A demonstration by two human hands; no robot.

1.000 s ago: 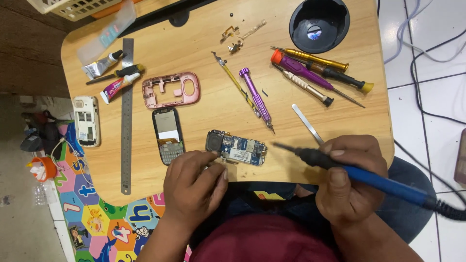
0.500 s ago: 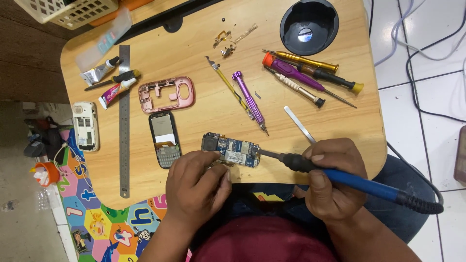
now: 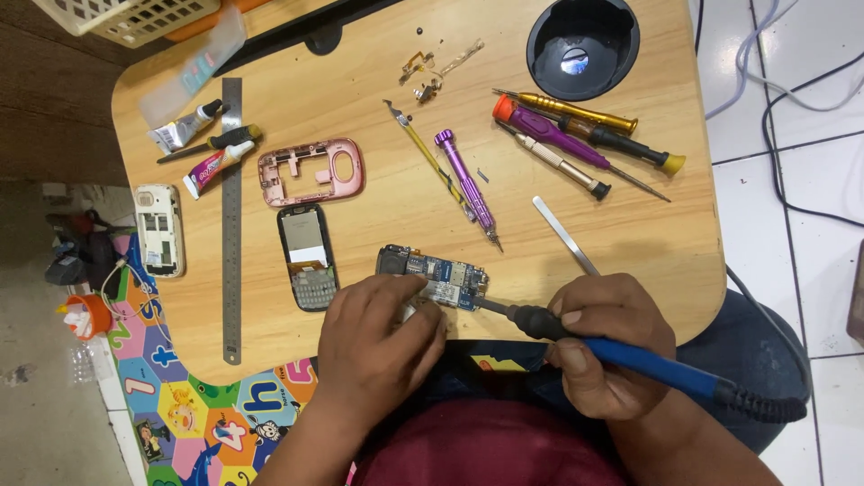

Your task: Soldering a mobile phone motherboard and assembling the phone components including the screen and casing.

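The soldering iron gripped in the right hand has a smooth blue plastic handle, a matt black rubbery collar just ahead of the fingers, and a dull grey metal tip. Under the fingertips of the left hand lies a circuit board, blue and lightly glossy, dotted with small bright metal parts. The table beneath both hands is pale wood with a smooth, satin grain. Just beyond the right hand lies a strip of brushed bare metal. Further out from the left hand, a purple screwdriver shows a shiny anodised metal shaft, and the pink phone frame looks metallic-coated plastic.
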